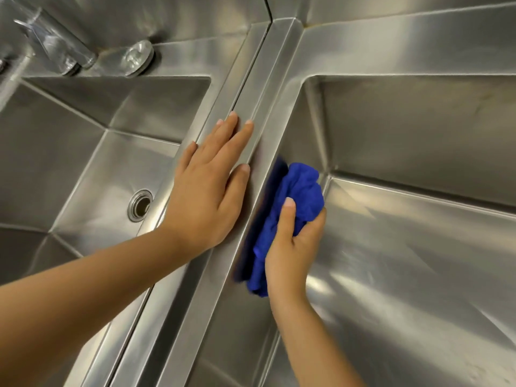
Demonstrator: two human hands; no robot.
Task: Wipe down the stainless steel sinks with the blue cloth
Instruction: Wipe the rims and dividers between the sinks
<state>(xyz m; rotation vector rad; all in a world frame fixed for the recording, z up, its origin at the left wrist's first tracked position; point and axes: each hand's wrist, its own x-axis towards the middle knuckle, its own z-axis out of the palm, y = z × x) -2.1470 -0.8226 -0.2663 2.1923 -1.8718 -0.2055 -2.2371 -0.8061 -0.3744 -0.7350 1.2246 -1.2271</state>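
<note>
Two stainless steel sinks sit side by side, seen from above. The left sink (83,152) and the right sink (418,247) are separate basins, and their raised rims meet in a narrow ridge (251,88) that runs from the back wall towards the viewer.

The left hand (208,191) lies flat on this ridge with its palm down. Its fingers are straight and slightly spread, pointing towards the back wall, and it holds nothing.

The right hand (293,247) is inside the right sink, curled round a bunched blue cloth (296,188). The thumb lies across the front of the cloth and the fingers wrap round its far side. The cloth is pressed against the sink's left inner wall, just below the ridge and just beside the left hand. A dark blue reflection of it shows on the steel.

A round drain (140,205) sits in the floor of the left sink. On the back ledge above that sink is a faucet (55,43), blurred at the edge of the view, and near it a round metal fitting (138,57), possibly a cap.
</note>
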